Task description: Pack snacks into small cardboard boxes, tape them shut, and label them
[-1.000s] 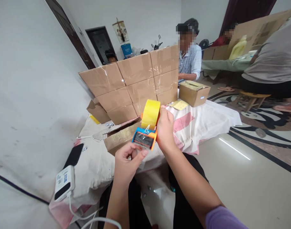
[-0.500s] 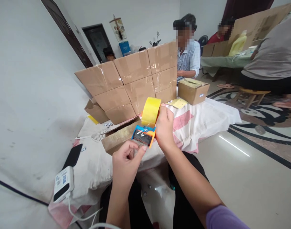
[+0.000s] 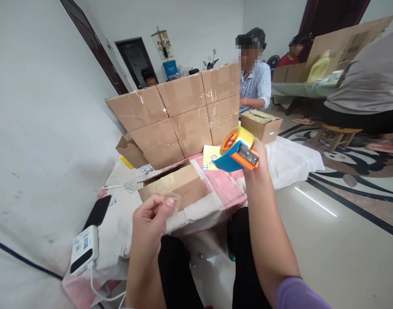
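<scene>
Cardboard box (image 3: 173,185) lies on the cloth before the knees, its top apparently taped; sealing looks unfinished. Right hand (image 3: 259,165) grips the tape dispenser (image 3: 236,150) aloft; left hand (image 3: 149,219) pinches a clear tape scrap (image 3: 171,201).

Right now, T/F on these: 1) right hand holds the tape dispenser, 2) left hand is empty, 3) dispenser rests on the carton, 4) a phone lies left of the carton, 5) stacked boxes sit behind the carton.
1) The right hand holds the tape dispenser. True.
2) The left hand is empty. False: it pinches a clear strip of tape.
3) The dispenser rests on the carton. False: it is held up in the air, to the right of the carton.
4) A phone lies left of the carton. True.
5) Stacked boxes sit behind the carton. True.
</scene>
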The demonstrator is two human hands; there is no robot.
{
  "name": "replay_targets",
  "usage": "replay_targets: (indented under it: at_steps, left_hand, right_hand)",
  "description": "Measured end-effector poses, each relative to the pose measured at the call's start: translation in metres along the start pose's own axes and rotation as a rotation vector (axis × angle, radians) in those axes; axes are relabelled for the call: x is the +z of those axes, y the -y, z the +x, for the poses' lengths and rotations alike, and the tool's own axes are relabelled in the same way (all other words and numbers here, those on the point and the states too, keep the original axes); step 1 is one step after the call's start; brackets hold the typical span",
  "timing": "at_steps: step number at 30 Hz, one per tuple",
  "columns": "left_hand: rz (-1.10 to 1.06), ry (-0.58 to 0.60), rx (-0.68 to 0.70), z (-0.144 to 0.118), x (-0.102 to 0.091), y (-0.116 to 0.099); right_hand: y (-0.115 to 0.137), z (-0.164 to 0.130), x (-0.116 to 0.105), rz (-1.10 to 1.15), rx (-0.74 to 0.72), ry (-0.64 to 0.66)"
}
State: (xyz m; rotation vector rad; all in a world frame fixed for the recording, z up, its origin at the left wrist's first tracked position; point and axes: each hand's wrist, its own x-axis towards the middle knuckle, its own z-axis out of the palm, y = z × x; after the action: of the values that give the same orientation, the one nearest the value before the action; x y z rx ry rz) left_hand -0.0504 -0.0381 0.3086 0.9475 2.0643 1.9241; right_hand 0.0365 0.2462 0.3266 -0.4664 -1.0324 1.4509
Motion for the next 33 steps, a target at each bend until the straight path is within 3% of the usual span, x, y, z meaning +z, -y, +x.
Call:
replay_targets:
  at_steps: [3, 5, 8, 11, 16, 19, 21, 22, 24, 26, 29, 31, 33]
  left_hand:
    - [-0.037, -0.030, 0.055, 0.006, -0.005, 0.006]
    - [-0.045, -0.019, 0.052, 0.009, -0.004, 0.011]
    - [-0.050, -0.028, -0.014, 0.014, -0.001, 0.016]
    - [0.009, -0.052, -0.031, 0.018, 0.002, 0.018]
    - [0.106, -0.148, 0.022, 0.025, 0.006, 0.017]
    - [0.157, -0.202, 0.020, 0.026, 0.005, 0.019]
    - [0.189, -0.214, 0.014, 0.027, 0.005, 0.021]
    - [0.203, -0.216, 0.016, 0.027, 0.005, 0.023]
    - [0.219, -0.216, 0.027, 0.026, 0.006, 0.026]
    - [0.215, -0.208, 0.054, 0.026, 0.008, 0.029]
    - [0.181, -0.174, 0.076, 0.026, 0.012, 0.035]
    - [0.191, -0.169, 0.026, 0.029, 0.011, 0.038]
    - [0.304, -0.252, -0.022, 0.036, 0.005, 0.041]
  right_hand:
    - [-0.022, 0.026, -0.032, -0.031, -0.032, -0.190]
    - [-0.043, 0.033, -0.048, -0.266, -0.103, -0.302]
    - [-0.073, 0.037, -0.065, -0.658, -0.029, -0.295]
    - [-0.091, 0.037, -0.075, -0.836, 0.153, -0.280]
    - [-0.088, 0.036, -0.079, -0.957, 0.251, -0.371]
    - [-0.070, 0.022, -0.062, -1.056, 0.001, -0.434]
    - [-0.053, 0.001, -0.036, -0.982, -0.254, -0.208]
    - [-0.045, -0.014, -0.021, -0.869, -0.327, 0.021]
    - [-0.028, -0.048, 0.013, -0.656, -0.361, 0.492]
    - [-0.016, -0.079, 0.041, -0.595, -0.375, 0.784]
    - [-0.003, -0.106, 0.063, -0.661, -0.393, 0.911]
    - [0.005, -0.106, 0.066, -0.720, -0.422, 0.912]
    - [0.015, -0.098, 0.063, -0.729, -0.449, 0.850]
